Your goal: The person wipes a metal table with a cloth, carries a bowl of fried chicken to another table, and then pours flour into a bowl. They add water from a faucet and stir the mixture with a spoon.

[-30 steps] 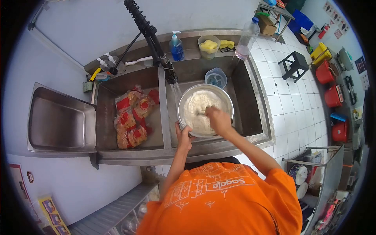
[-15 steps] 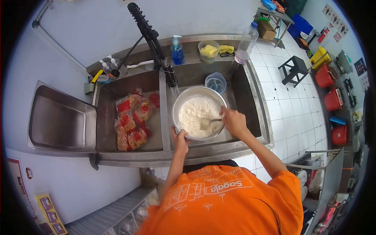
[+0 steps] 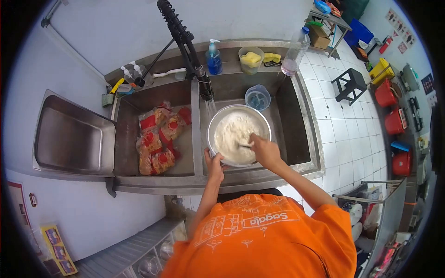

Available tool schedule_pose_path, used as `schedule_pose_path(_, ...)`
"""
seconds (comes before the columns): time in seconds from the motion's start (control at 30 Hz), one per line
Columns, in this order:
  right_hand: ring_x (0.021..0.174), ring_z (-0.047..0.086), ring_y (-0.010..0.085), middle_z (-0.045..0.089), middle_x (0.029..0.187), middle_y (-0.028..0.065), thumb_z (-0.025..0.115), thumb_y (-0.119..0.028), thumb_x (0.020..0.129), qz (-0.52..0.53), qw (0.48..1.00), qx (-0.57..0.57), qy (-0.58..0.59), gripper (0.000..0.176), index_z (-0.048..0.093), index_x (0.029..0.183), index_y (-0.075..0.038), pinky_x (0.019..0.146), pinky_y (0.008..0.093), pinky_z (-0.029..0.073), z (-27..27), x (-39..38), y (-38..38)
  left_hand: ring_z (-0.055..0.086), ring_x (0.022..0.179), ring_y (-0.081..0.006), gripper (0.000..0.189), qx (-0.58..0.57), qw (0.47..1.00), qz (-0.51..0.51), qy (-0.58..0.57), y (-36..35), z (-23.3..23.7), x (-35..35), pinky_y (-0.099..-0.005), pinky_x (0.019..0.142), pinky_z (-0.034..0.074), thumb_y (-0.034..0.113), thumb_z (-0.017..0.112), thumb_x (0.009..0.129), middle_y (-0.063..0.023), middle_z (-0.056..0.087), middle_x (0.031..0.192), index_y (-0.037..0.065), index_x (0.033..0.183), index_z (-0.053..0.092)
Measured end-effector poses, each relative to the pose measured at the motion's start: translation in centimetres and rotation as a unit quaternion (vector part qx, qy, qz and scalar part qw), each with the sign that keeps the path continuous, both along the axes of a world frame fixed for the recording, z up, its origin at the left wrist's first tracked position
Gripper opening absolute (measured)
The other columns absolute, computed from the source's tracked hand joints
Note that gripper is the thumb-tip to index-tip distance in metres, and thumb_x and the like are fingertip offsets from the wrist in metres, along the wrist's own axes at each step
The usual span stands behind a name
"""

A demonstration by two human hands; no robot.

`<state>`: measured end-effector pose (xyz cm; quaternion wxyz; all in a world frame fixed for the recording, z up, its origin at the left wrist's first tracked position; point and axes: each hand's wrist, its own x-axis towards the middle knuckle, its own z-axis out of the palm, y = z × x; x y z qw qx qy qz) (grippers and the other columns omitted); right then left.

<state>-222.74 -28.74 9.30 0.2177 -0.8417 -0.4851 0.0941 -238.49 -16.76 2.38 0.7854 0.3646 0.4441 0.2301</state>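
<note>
A round metal bowl sits over the right sink basin, filled with a pale, lumpy flour mixture. My left hand grips the bowl's near-left rim. In my right hand is the handle of a utensil, probably a spoon, whose lower end is sunk in the mixture. Water runs from the black spring faucet just beyond the bowl's left side. Behind the bowl, a clear plastic container stands in the same basin.
Red-and-clear packets lie in the left basin. Along the back ledge stand a blue soap bottle, a tub with a yellow sponge and a large clear bottle. A black stool is on the tiled floor to the right.
My right hand has moved left and inward over the bowl, taking the utensil further toward the middle of the mixture. My left hand stays on the rim.
</note>
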Motion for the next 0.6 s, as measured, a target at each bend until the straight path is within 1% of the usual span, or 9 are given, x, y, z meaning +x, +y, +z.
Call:
schedule_pose_path(0.07, 0.072, 0.066, 0.0329, 0.068, 0.085, 0.0110, 0.057, -0.002, 0.079, -0.003, 1.000, -0.015, 0.002, 0.025, 0.054, 0.101, -0.014, 0.059, 0.0459, 0.050, 1.4, 2.0, -1.7, 0.055, 0.101, -0.0314, 0.067, -0.003, 0.998, 0.039, -0.048, 0.2, -0.4, -0.5, -0.0422, 0.063, 0.055, 0.014, 0.053, 0.070, -0.0153, 0.043, 0.123, 0.019, 0.131, 0.028)
schedule_pose_path(0.13, 0.072, 0.066, 0.0332, 0.068, 0.087, 0.0111, 0.058, -0.002, 0.079, -0.005, 0.999, -0.035, 0.004, 0.026, 0.054, 0.102, -0.014, 0.059, 0.0459, 0.050, 1.8, 3.1, -1.4, 0.055, 0.101, -0.0313, 0.067, 0.005, 0.999, 0.044, -0.032, 0.1, -0.6, -0.1, -0.0422, 0.061, 0.055, 0.015, 0.054, 0.068, -0.0153, 0.044, 0.121, 0.017, 0.130, 0.030)
schedule_pose_path(0.2, 0.072, 0.067, 0.0327, 0.068, 0.091, 0.0092, 0.060, -0.003, 0.078, -0.064, 0.996, 0.041, -0.036, 0.024, 0.055, 0.100, -0.013, 0.059, 0.0453, 0.051, 1.3, 2.3, 0.9, 0.055, 0.100, -0.0312, 0.066, 0.009, 0.999, 0.047, -0.012, -0.3, -0.6, -0.2, -0.0422, 0.060, 0.055, 0.015, 0.055, 0.067, -0.0154, 0.046, 0.119, 0.015, 0.129, 0.032)
schedule_pose_path(0.27, 0.073, 0.067, 0.0315, 0.068, 0.094, 0.0088, 0.061, -0.005, 0.078, -0.061, 0.995, 0.041, -0.061, 0.020, 0.056, 0.096, -0.013, 0.060, 0.0450, 0.051, 1.0, 0.7, 1.3, 0.057, 0.096, -0.0291, 0.067, -0.007, 1.000, 0.017, -0.021, -0.3, 0.0, 0.2, -0.0390, 0.058, 0.054, 0.015, 0.055, 0.067, -0.0133, 0.048, 0.117, 0.016, 0.130, 0.032)
schedule_pose_path(0.33, 0.073, 0.068, 0.0309, 0.068, 0.091, 0.0072, 0.062, -0.006, 0.079, 0.017, 1.000, -0.018, -0.018, 0.022, 0.056, 0.098, -0.014, 0.060, 0.0446, 0.052, 2.0, 0.0, 0.5, 0.057, 0.095, -0.0277, 0.066, -0.012, 0.999, 0.029, -0.034, -0.1, 0.3, -0.1, -0.0389, 0.057, 0.055, 0.015, 0.055, 0.068, -0.0132, 0.048, 0.117, 0.016, 0.129, 0.032)
schedule_pose_path(0.4, 0.073, 0.067, 0.0318, 0.068, 0.089, 0.0061, 0.061, -0.005, 0.078, -0.005, 0.999, -0.054, -0.003, 0.021, 0.057, 0.097, -0.014, 0.060, 0.0445, 0.052, 2.2, 2.9, -0.9, 0.058, 0.095, -0.0262, 0.065, -0.021, 0.998, 0.041, -0.046, 0.0, 0.6, -0.3, -0.0388, 0.056, 0.055, 0.015, 0.055, 0.068, -0.0132, 0.048, 0.117, 0.016, 0.129, 0.033)
schedule_pose_path(0.5, 0.075, 0.066, 0.0318, 0.067, 0.089, 0.0051, 0.063, -0.005, 0.078, -0.076, 0.997, 0.020, -0.021, 0.015, 0.058, 0.090, -0.012, 0.061, 0.0442, 0.050, 2.6, 2.5, 1.0, 0.058, 0.092, -0.0245, 0.063, -0.023, 0.998, 0.045, -0.037, -0.5, 0.7, -0.5, -0.0381, 0.054, 0.056, 0.014, 0.054, 0.069, -0.0130, 0.048, 0.116, 0.016, 0.128, 0.034)
schedule_pose_path(0.53, 0.072, 0.066, 0.0328, 0.066, 0.087, 0.0072, 0.060, -0.004, 0.079, -0.056, 0.997, 0.041, -0.045, 0.016, 0.058, 0.091, -0.013, 0.059, 0.0442, 0.050, 0.3, 1.8, 1.9, 0.059, 0.094, -0.0262, 0.065, -0.010, 1.000, 0.006, -0.026, -0.3, 0.2, -0.6, -0.0403, 0.058, 0.057, 0.013, 0.053, 0.069, -0.0123, 0.048, 0.117, 0.017, 0.131, 0.033)
schedule_pose_path(0.6, 0.070, 0.065, 0.0339, 0.064, 0.082, 0.0099, 0.056, -0.002, 0.080, 0.014, 0.996, 0.071, -0.052, 0.015, 0.057, 0.092, -0.012, 0.057, 0.0445, 0.050, 0.1, 0.1, 2.2, 0.060, 0.096, -0.0280, 0.067, 0.010, 0.999, -0.034, -0.020, 0.2, 0.2, -0.4, -0.0424, 0.061, 0.058, 0.013, 0.051, 0.068, -0.0117, 0.048, 0.117, 0.018, 0.133, 0.033)
